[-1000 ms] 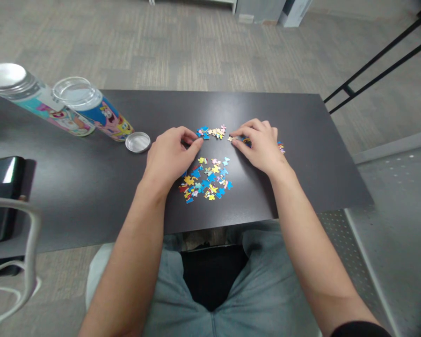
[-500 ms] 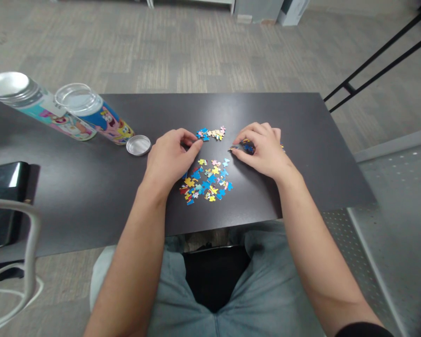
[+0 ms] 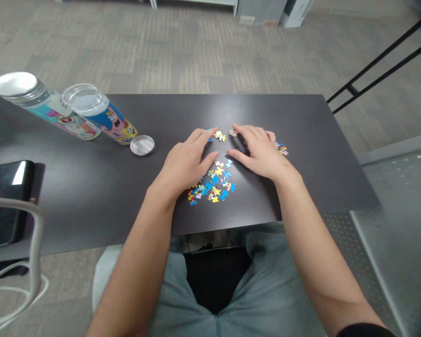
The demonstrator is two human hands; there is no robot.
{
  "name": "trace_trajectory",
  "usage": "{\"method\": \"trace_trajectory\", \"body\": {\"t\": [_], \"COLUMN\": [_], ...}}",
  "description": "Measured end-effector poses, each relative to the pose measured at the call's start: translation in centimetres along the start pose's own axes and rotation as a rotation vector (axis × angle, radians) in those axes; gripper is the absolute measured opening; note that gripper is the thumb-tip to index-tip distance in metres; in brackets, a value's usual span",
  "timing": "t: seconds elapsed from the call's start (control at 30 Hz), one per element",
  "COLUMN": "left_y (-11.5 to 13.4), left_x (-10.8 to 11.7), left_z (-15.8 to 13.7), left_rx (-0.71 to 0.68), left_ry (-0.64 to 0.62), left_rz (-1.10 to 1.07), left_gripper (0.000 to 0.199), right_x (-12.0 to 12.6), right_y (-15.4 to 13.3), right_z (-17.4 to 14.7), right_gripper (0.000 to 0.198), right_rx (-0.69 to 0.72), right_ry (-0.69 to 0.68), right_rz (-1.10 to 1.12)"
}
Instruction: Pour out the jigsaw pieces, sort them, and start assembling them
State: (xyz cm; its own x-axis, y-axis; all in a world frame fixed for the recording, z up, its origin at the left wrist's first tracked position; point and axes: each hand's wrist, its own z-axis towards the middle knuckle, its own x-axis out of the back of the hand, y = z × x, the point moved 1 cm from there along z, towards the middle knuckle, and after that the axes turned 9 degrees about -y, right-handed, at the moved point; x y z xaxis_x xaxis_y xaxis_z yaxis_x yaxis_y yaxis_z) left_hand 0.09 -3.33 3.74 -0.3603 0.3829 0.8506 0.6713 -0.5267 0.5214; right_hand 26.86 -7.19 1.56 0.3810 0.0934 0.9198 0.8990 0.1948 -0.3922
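My left hand [image 3: 187, 161] rests over the table with thumb and index finger apart, beside a small joined strip of jigsaw puzzle pieces [image 3: 220, 136] that it partly covers. Opposite it, my right hand [image 3: 259, 152] is also open, thumb and fingers spread. A single puzzle piece [image 3: 233, 133] lies at its index fingertip; whether they touch I cannot tell. More colourful pieces [image 3: 282, 149] show from beneath and beyond the right hand, largely hidden by it. Nearer to me spreads a loose pile of blue, yellow and red pieces [image 3: 215, 182], its left side covered by my left hand.
Two printed cans, one teal [image 3: 63, 117] and one blue [image 3: 114, 119], stand at the left beside a round metal lid [image 3: 142, 145]. A black glossy device [image 3: 7, 201] and a white cable [image 3: 37, 252] are at the far left of the dark table [image 3: 301, 187].
My left hand has moved right, over part of the strip and pile. The right thumb and fingers have parted from their pinch, and a piece now lies away from the strip's right end.
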Motion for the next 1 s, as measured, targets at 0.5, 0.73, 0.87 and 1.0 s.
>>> {"method": "trace_trajectory", "body": {"t": [0.5,0.73,0.87,1.0], "left_y": [2.3,1.6,1.9,2.3], "left_x": [-0.1,-0.1,-0.2,-0.2], "left_z": [0.5,0.4,0.4,0.4], "left_rx": [0.099,0.112,0.152,0.145], "left_ry": [-0.094,-0.077,-0.069,-0.084], "left_rz": [0.206,0.152,0.182,0.271], "left_gripper": [0.066,0.059,0.077,0.073], "right_x": [0.3,0.3,0.1,-0.1], "right_y": [2.6,3.5,3.1,2.0], "right_z": [-0.3,-0.6,-0.4,0.3], "right_gripper": [0.038,0.042,0.042,0.034], "right_rx": [-0.152,-0.243,-0.212,-0.172], "right_ry": [0.148,0.252,0.210,0.166], "right_rz": [-0.046,-0.061,-0.101,-0.056]}}
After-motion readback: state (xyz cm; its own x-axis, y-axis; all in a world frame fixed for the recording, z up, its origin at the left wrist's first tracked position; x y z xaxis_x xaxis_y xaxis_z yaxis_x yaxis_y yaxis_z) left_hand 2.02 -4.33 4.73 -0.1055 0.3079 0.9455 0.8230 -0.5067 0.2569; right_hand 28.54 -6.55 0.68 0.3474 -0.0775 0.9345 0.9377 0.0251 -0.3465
